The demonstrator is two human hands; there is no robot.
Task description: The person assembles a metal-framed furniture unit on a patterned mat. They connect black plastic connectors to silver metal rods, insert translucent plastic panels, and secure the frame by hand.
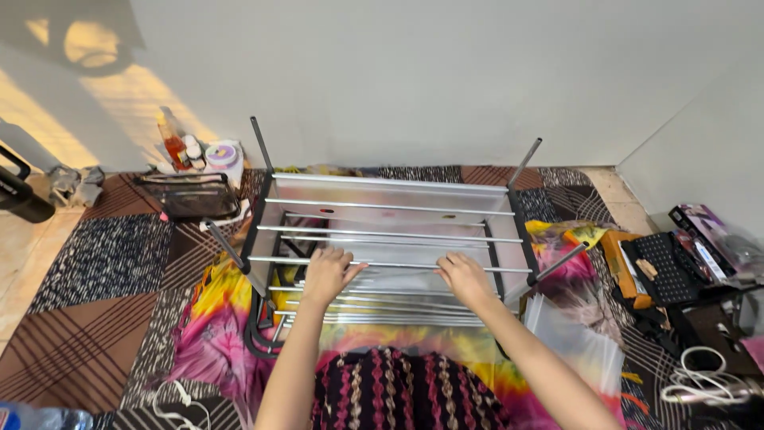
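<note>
Metal rack [390, 239] lies upside down on colourful cloth [215, 334], mid-floor, legs up. Thin silver rods across black frame; looks light, stiff, smooth, prob slippery on rods. Best grip: frame sides or a rod near its end, not mid-span.
L hand [329, 273] fingers curled over one rod, holding it. R hand [464, 275] fingers loosely spread, resting on same rod; full grip cannot tell.
Around: patchwork carpet [95, 263], bottles [177, 147] by wall, clear plastic sheet [577, 338] at right, keyboard [667, 267], white cable [700, 374].
</note>
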